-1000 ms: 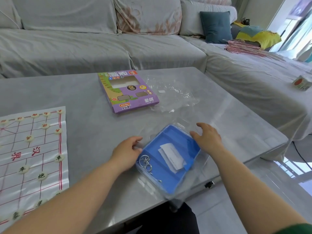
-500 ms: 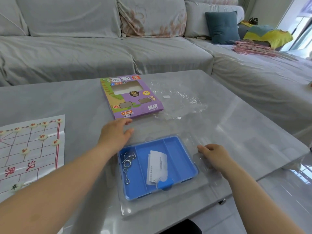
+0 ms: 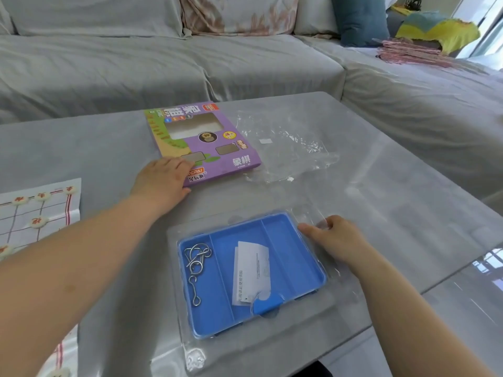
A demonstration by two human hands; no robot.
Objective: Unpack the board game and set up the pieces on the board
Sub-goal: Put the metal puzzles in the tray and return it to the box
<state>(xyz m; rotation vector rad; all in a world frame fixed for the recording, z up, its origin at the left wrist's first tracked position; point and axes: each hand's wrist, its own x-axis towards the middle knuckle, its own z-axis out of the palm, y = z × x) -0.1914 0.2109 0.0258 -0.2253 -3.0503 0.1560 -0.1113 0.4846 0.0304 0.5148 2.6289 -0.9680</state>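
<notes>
A blue tray [image 3: 288,240] lies in a clear plastic shell [image 3: 340,292] near the table's front edge. In it are a metal wire puzzle [image 3: 196,263] and a folded paper slip [image 3: 251,270]. My right hand [image 3: 337,238] rests on the shell at the tray's right edge, fingers curled on the plastic. My left hand [image 3: 163,179] lies flat on the near-left corner of the purple game box [image 3: 206,140]. The paper chess board [image 3: 32,221], with several round pieces [image 3: 39,221] on it, sits at the left edge.
A crumpled clear plastic wrap [image 3: 288,148] lies right of the purple box on the grey table [image 3: 394,186]. A grey sofa [image 3: 163,63] runs behind and to the right, with a teal cushion [image 3: 359,20] and a yellow cloth [image 3: 441,31].
My left hand left the tray and moved forward onto the purple box. The tray now lies flat and square in its shell, with my right hand at its right edge.
</notes>
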